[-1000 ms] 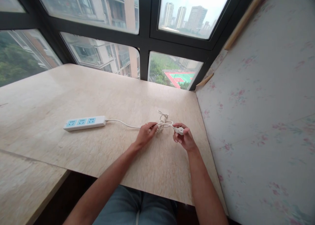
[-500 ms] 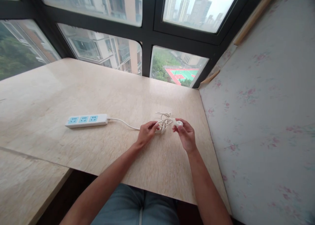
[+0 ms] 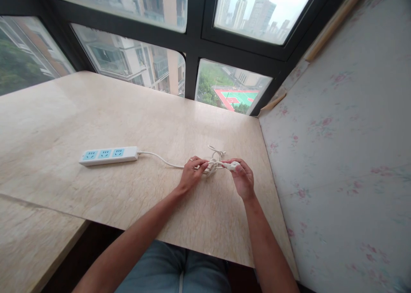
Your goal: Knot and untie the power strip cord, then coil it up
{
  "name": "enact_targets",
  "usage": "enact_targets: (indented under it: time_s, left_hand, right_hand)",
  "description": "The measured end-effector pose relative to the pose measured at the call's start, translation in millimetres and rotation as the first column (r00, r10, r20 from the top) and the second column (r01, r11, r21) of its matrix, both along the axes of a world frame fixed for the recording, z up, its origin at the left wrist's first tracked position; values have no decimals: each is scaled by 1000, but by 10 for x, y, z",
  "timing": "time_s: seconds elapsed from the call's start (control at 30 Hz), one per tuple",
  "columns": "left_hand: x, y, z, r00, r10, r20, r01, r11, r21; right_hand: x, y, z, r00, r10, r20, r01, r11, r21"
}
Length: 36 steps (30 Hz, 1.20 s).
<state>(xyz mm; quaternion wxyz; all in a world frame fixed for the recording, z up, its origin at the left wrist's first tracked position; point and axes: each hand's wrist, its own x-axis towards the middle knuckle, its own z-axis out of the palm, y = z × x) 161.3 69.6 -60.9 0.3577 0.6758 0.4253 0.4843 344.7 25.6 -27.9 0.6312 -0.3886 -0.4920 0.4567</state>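
A white power strip [image 3: 109, 155] with blue sockets lies on the pale marble-look tabletop [image 3: 96, 117]. Its white cord [image 3: 157, 157] runs right into a tangled bundle [image 3: 215, 158] between my hands. My left hand [image 3: 192, 174] is closed on the cord at the bundle's left side. My right hand [image 3: 242, 177] is closed on the white plug [image 3: 233, 165] at the bundle's right end. Both hands hover just above the table near its right side.
Dark-framed windows [image 3: 192, 49] run along the table's far edge. A floral-patterned wall [image 3: 340, 147] stands at the right, close to my right hand. The table's near edge [image 3: 192, 252] is above my jeans-clad lap [image 3: 173, 271]. A second slab [image 3: 28, 237] adjoins at lower left.
My right hand has turned the plug and brought it lower, nearer the cord bundle. My left hand has kept its hold on the cord. The view shifted slightly.
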Motion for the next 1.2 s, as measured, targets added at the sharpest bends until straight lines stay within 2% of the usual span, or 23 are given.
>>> enact_targets:
  time_s: [0.1,0.27,0.47,0.83,1.0,1.1,1.2]
  left_hand:
    - [-6,-13,27,999,-27,29,27,1000,16]
    - [-32,-3,87,994,-2,105,-4,998,56]
    - [-65,-1,96,998,37,44,-43,991,130]
    - [-68,-65,95,1000,-24,8,21,965,263]
    - [-81,-102,92,996,-84,-21,87,955,284]
    - [-85,-114,103,991,-125,-45,132,945,300]
    - [-94,-123,121,985,-163,-63,175,929,325]
  right_hand:
    - [9,-11,5,999,48,19,-48,998,-38]
    - [5,-30,-8,987,153,51,-150,987,-61]
    - [-33,-23,-43,947,236,216,-231,972,-48]
    - [-121,25,-252,942,-23,336,5,999,53]
    - [-74,44,-210,832,-158,532,53,977,208]
    - [-74,51,-196,782,-203,590,73,969,237]
    - [-86,49,-204,768,-219,602,86,966,242]
